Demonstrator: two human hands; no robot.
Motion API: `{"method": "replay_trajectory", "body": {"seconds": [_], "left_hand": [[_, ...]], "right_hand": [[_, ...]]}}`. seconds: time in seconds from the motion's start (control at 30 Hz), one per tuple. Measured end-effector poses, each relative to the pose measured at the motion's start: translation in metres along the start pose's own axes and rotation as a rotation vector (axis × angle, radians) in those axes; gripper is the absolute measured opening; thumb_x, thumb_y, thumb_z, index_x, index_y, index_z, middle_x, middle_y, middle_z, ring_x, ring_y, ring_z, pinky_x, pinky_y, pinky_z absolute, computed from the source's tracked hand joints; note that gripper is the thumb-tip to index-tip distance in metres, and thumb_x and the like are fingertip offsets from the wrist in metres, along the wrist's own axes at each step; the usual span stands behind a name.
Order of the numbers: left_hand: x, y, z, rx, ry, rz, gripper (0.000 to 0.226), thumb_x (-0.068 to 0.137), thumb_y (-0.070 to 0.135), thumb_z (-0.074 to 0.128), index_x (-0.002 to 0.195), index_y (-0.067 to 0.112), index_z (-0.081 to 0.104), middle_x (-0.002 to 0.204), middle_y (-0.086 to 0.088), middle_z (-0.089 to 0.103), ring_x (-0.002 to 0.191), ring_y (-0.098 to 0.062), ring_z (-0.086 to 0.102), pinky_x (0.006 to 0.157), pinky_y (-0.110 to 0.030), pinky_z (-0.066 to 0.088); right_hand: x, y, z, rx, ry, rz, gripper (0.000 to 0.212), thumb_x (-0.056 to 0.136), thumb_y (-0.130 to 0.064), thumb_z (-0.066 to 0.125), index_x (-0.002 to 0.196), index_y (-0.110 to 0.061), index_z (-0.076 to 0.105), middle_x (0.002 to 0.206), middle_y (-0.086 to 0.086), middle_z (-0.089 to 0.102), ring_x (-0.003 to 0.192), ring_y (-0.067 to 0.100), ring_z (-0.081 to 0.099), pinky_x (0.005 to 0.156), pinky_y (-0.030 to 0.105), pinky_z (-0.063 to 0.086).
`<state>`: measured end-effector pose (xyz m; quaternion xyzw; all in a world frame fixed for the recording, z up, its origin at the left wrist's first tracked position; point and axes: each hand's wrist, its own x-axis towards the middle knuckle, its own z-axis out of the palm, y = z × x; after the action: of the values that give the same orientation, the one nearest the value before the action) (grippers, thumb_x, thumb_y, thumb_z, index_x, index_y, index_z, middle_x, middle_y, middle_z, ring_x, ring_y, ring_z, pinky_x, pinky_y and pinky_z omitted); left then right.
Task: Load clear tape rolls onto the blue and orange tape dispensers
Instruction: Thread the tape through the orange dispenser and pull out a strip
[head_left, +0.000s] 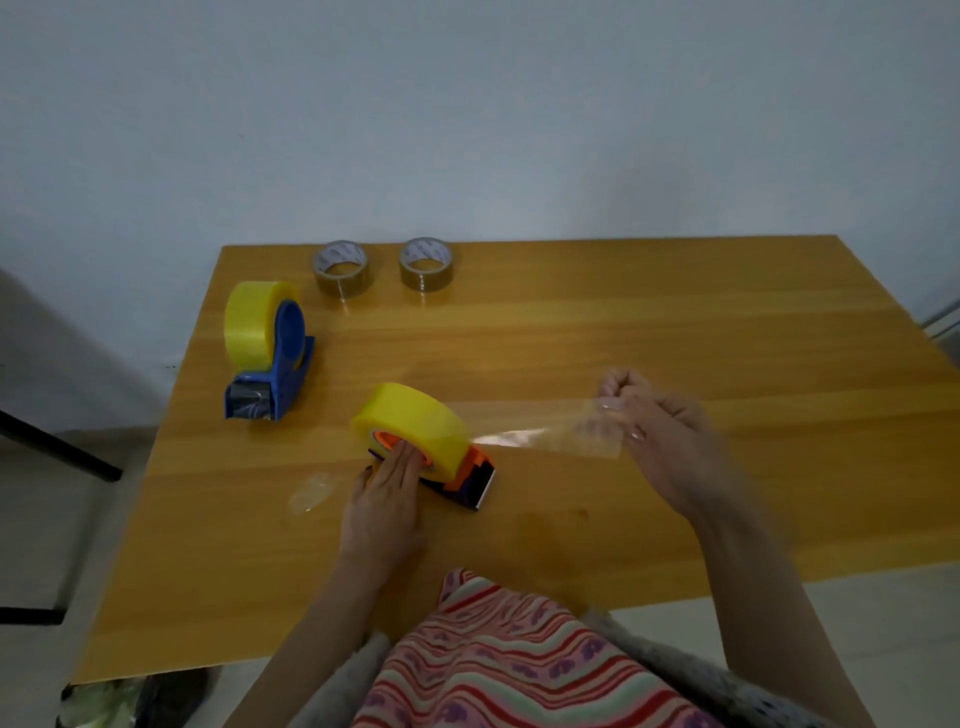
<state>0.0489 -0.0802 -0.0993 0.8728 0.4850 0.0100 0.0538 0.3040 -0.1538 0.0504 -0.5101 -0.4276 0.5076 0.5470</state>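
Note:
The orange dispenser (470, 475) lies on its side at the table's middle with a yellowish clear tape roll (415, 415) on its hub. My left hand (387, 499) presses flat on the hub and roll, fingers together. A strip of clear tape (550, 436) stretches from that roll to the right, above the table. My right hand (654, 421) pinches the strip's free end. The blue dispenser (283, 371) stands at the left with another clear roll (254, 322) mounted on it.
Two brown tape rolls (343, 267) (426, 262) lie flat near the wooden table's (675, 322) far edge. A crumpled scrap of clear tape (311, 493) lies left of my left hand. A wall is behind the table; a black-framed piece of furniture (57, 447) stands at the left.

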Motion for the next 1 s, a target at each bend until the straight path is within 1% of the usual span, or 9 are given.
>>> {"method": "replay_trajectory", "body": {"seconds": [0.13,0.2,0.27,0.37,0.47,0.57,0.67,0.8,1.0], "left_hand": [[0.005,-0.002,0.001,0.013,-0.004,-0.01,0.074,0.034,0.012,0.079,0.107,0.003,0.066,0.11,-0.013,0.069,0.105,-0.026,0.066,0.076,-0.043,0.055],[0.009,0.002,-0.003,0.02,-0.007,-0.013,0.063,0.043,0.011,0.075,0.104,0.002,0.066,0.105,-0.016,0.07,0.099,-0.03,0.068,0.076,-0.044,0.055],[0.013,0.007,-0.008,0.004,-0.03,-0.035,0.053,0.051,0.008,0.07,0.104,0.004,0.065,0.106,-0.016,0.068,0.102,-0.033,0.065,0.084,-0.045,0.051],[0.017,0.009,-0.01,-0.019,-0.07,-0.076,0.057,0.058,0.007,0.072,0.114,0.003,0.061,0.119,-0.018,0.061,0.116,-0.034,0.057,0.097,-0.048,0.042],[0.015,0.006,-0.004,0.057,-0.072,-0.016,0.065,0.034,0.008,0.08,0.097,0.001,0.068,0.101,-0.018,0.069,0.097,-0.033,0.068,0.083,-0.05,0.051],[0.013,0.007,-0.004,0.054,0.058,0.068,0.036,0.055,0.008,0.058,0.089,0.002,0.068,0.09,-0.016,0.07,0.088,-0.031,0.07,0.088,-0.048,0.047],[0.013,0.003,-0.007,-0.024,0.159,0.113,0.037,0.065,0.007,0.032,0.084,0.005,0.065,0.081,-0.013,0.069,0.08,-0.029,0.069,0.09,-0.038,0.034],[0.018,-0.006,-0.003,-0.043,0.108,0.19,0.045,0.063,0.011,0.032,0.093,0.0,0.063,0.089,-0.019,0.069,0.088,-0.034,0.069,0.091,-0.042,0.048],[0.025,-0.01,0.003,0.087,-0.058,0.163,0.058,0.037,0.017,0.064,0.092,-0.002,0.069,0.091,-0.017,0.071,0.09,-0.029,0.071,0.083,-0.047,0.052]], "right_hand": [[-0.006,0.011,-0.018,-0.387,0.116,0.199,0.039,0.094,-0.009,0.052,0.057,-0.012,0.064,0.087,-0.003,0.063,0.086,0.02,0.06,0.071,0.034,0.055],[-0.008,0.025,-0.028,-0.774,0.042,0.33,0.027,0.093,-0.023,0.056,0.072,-0.019,0.072,0.084,-0.006,0.069,0.08,0.015,0.066,0.073,0.036,0.058],[-0.011,0.043,-0.031,-0.911,-0.011,0.4,0.023,0.091,-0.031,0.059,0.081,-0.019,0.075,0.081,-0.001,0.073,0.076,0.012,0.068,0.071,0.037,0.059],[-0.011,0.061,-0.022,-0.617,0.155,0.427,0.024,0.089,-0.03,0.061,0.085,-0.011,0.075,0.084,0.008,0.074,0.079,0.014,0.069,0.071,0.031,0.058],[-0.008,0.071,-0.011,-0.213,0.34,0.464,0.024,0.09,-0.021,0.061,0.081,-0.002,0.072,0.08,0.007,0.071,0.082,0.019,0.068,0.076,0.033,0.058],[-0.006,0.078,-0.005,0.003,0.42,0.506,0.019,0.092,-0.015,0.058,0.083,-0.004,0.07,0.08,0.009,0.067,0.081,0.022,0.065,0.077,0.035,0.056],[-0.001,0.083,-0.003,0.018,0.413,0.53,0.021,0.093,-0.018,0.056,0.08,-0.006,0.067,0.078,0.005,0.067,0.083,0.018,0.066,0.078,0.034,0.054],[0.003,0.08,-0.007,-0.094,0.286,0.559,0.024,0.092,-0.019,0.057,0.074,-0.007,0.068,0.076,0.005,0.07,0.079,0.017,0.068,0.069,0.027,0.056],[0.001,0.055,-0.021,-0.173,0.26,0.554,0.012,0.086,-0.011,0.064,0.08,-0.004,0.072,0.066,0.007,0.069,0.058,0.013,0.067,0.058,0.02,0.057]]}}
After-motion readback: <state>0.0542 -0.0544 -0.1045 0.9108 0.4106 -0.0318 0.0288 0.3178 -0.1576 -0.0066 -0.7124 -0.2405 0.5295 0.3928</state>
